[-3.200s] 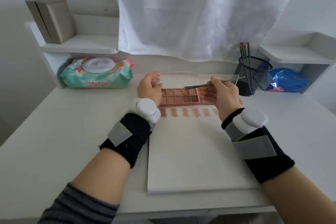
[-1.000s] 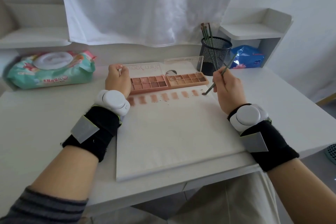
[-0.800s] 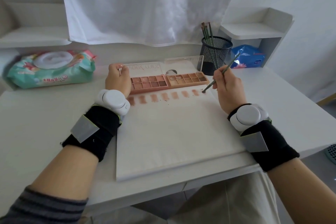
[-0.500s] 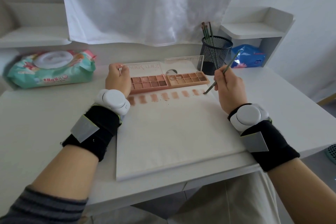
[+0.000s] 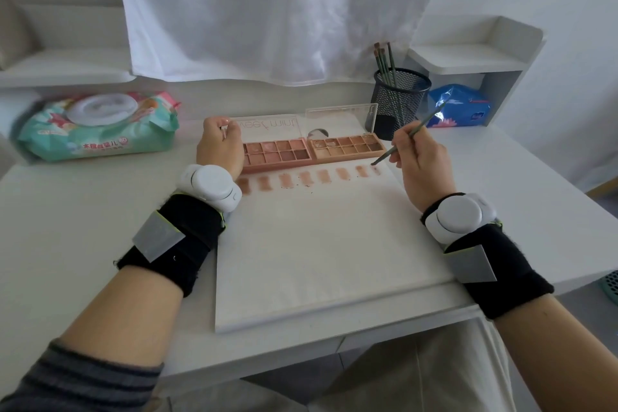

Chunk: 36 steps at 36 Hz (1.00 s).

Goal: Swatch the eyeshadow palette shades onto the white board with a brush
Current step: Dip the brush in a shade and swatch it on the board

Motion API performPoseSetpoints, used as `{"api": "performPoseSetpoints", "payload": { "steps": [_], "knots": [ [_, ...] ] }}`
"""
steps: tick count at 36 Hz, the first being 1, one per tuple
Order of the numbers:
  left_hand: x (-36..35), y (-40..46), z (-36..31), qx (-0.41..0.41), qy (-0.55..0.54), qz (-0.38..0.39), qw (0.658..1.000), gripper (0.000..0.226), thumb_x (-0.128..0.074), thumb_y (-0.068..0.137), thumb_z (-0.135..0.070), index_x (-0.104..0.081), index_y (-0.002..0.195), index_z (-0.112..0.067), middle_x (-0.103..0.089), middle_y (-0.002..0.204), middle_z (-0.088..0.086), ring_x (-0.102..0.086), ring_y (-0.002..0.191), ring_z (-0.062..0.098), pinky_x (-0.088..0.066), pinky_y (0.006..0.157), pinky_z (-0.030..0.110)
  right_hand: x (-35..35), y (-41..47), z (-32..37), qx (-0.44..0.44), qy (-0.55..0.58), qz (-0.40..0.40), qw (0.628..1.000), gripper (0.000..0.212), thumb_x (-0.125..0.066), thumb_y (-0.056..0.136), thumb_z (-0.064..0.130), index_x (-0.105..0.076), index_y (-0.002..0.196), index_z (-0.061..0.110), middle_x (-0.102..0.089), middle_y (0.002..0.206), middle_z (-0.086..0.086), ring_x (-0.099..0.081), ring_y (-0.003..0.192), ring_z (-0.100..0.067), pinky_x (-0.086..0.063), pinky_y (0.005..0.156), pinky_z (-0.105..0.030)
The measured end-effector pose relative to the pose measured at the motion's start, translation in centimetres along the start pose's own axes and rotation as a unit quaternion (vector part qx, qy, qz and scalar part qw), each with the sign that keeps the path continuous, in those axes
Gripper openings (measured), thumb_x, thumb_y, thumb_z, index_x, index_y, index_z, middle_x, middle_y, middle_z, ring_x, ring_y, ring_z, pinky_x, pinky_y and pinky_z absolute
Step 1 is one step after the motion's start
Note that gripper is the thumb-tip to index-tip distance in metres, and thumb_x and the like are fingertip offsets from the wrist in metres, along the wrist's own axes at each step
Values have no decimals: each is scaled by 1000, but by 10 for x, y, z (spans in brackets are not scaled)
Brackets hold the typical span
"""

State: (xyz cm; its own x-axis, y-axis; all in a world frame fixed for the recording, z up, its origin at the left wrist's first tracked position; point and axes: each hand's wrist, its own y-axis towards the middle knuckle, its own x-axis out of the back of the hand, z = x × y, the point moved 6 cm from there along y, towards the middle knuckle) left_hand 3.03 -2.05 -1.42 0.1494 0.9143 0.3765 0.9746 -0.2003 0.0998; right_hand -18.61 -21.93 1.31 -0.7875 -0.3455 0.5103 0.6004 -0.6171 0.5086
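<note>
The pink eyeshadow palette (image 5: 311, 152) lies open at the far edge of the white board (image 5: 321, 244), its clear lid standing up behind it. My left hand (image 5: 219, 147) grips the palette's left end. My right hand (image 5: 421, 164) pinches a thin green brush (image 5: 406, 139), whose tip touches the board at the right end of a row of several brown and peach swatches (image 5: 307, 177) just below the palette.
A black mesh cup (image 5: 398, 100) with more brushes stands behind the palette's right end. A pack of wet wipes (image 5: 97, 127) lies at the back left, a blue packet (image 5: 459, 107) under the right shelf. A white cloth hangs behind.
Earlier the brush dipped in the palette. Over the last second the brush tip has made small strokes at the right end of the swatch row. My left hand has stayed on the palette.
</note>
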Motion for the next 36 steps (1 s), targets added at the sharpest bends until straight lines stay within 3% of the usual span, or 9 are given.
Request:
{"api": "performPoseSetpoints", "payload": {
  "steps": [5,7,11,15,17,26,29,33,36],
  "knots": [
    [0,1,0,-3,-1,1,1000,34,-38,98,-24,-46,127,-8,-54,129,10,-50,116,29,-35,89,26,-1,-1,6,19,-20,19,999,17,-40,98,16,-48,86,9,-52,66,-6,-51,66,-32,-44,68,-44],
    [0,1,0,-4,-1,1,1000,34,-38,98,-24,-46,127,-8,-53,129,10,-50,116,28,-35,87,25,-1,-1,7,23,-20,14,999,19,-40,98,16,-49,85,6,-49,63,-3,-51,66,-35,-43,67,-44],
    [-1,1,1,-5,-3,2,1000,34,-37,98,-23,-45,128,-8,-53,130,10,-49,117,27,-34,88,24,2,-2,5,23,-14,-10,1000,16,-40,99,16,-48,85,12,-48,61,4,-51,65,-31,-42,67,-41],
    [-1,1,1,-5,-3,2,1000,34,-38,98,-24,-45,128,-9,-53,131,9,-49,117,27,-34,88,24,5,-2,4,14,4,-36,999,15,-41,99,17,-47,86,13,-50,63,9,-49,59,-10,-41,64,-30],
    [-1,2,1,-3,-4,3,1000,34,-38,98,-24,-46,128,-9,-53,130,9,-49,117,27,-34,88,25,3,-1,2,10,3,-27,1000,15,-41,99,18,-48,87,14,-51,63,9,-49,59,-6,-44,66,-32],
    [-1,2,2,-4,-4,3,1000,34,-38,98,-24,-45,128,-9,-53,130,10,-49,117,27,-34,88,25,1,-1,4,14,-5,3,1000,20,-41,98,18,-49,83,7,-48,62,-3,-49,66,-34,-42,66,-43],
    [-1,2,2,-1,-6,2,1000,34,-37,99,-24,-45,128,-9,-53,130,9,-49,117,28,-34,87,24,4,-2,5,12,1,-17,1000,18,-41,98,17,-49,84,9,-50,63,-5,-48,64,-30,-41,65,-39],
    [-1,2,2,0,-5,3,1000,34,-37,98,-24,-45,128,-10,-53,130,9,-50,116,28,-35,88,25,0,-1,2,5,12,-8,1000,15,-42,98,17,-49,86,14,-51,63,7,-50,63,-16,-45,70,-39],
    [-1,2,2,0,-2,1,1000,33,-37,98,-25,-46,127,-10,-54,128,9,-50,115,29,-35,87,26,-3,-1,2,4,5,14,1000,16,-43,98,16,-52,86,10,-51,63,3,-50,63,-21,-45,70,-40]
  ]
}}
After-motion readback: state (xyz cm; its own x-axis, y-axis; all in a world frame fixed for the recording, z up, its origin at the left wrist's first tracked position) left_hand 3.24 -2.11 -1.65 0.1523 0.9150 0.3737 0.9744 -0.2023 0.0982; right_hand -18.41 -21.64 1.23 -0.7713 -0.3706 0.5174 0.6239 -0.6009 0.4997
